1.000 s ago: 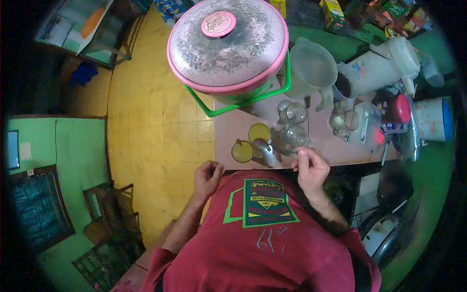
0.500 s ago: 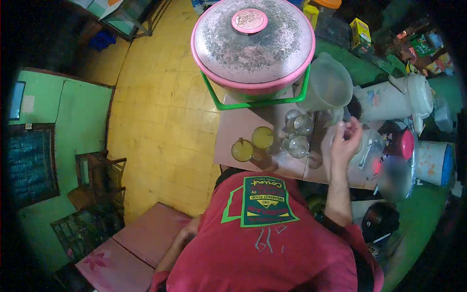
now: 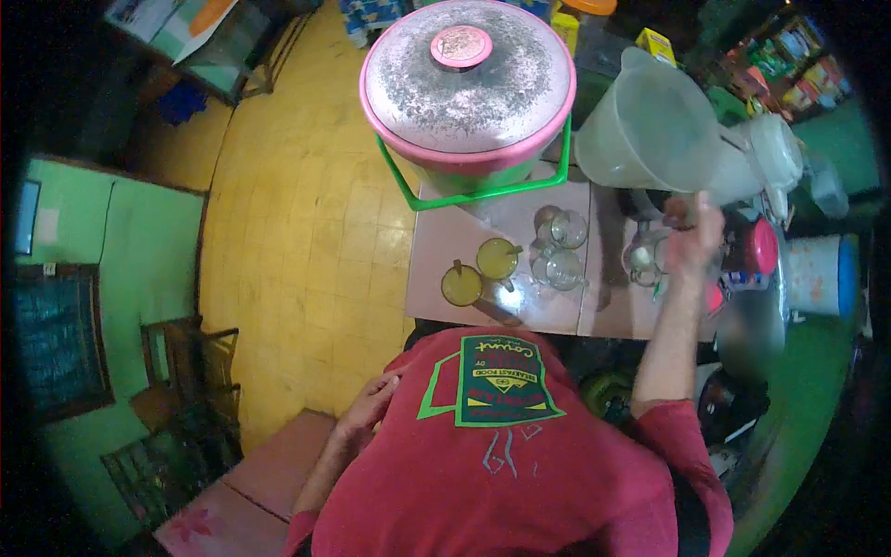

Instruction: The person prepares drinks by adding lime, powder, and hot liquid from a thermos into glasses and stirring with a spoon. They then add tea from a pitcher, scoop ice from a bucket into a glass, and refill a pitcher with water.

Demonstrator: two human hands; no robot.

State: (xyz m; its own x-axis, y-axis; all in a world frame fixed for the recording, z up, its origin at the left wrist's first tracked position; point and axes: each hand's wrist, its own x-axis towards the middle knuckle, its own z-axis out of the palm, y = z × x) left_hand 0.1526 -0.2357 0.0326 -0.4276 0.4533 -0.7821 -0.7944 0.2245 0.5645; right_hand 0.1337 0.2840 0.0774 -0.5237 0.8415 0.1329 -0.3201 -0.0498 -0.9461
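My right hand (image 3: 696, 232) is closed on the handle side of a large translucent plastic pitcher (image 3: 608, 139), which appears raised over the table and tilted, its wide mouth facing up and right. Motion blurs the fingers. My left hand (image 3: 371, 404) rests against the side of the red shirt, fingers lying loosely along the cloth, with nothing in it. In front of me on the table stand two glass mugs of yellowish liquid, a nearer mug (image 3: 461, 284) and a farther mug (image 3: 497, 259). Several clear glasses (image 3: 561, 269) stand grouped to their right.
A big cooler (image 3: 469, 93) with a pink-rimmed lid and green handle stands at the table's (image 3: 445, 232) far side. To the right are a white thermos (image 3: 770, 158), a pink container (image 3: 763, 246) and a white bucket (image 3: 817, 276). A pink-topped bench (image 3: 278, 464) is at lower left.
My right hand has closed on the pitcher, which has moved up and to the right and looks larger. My left hand has shifted up along the shirt.
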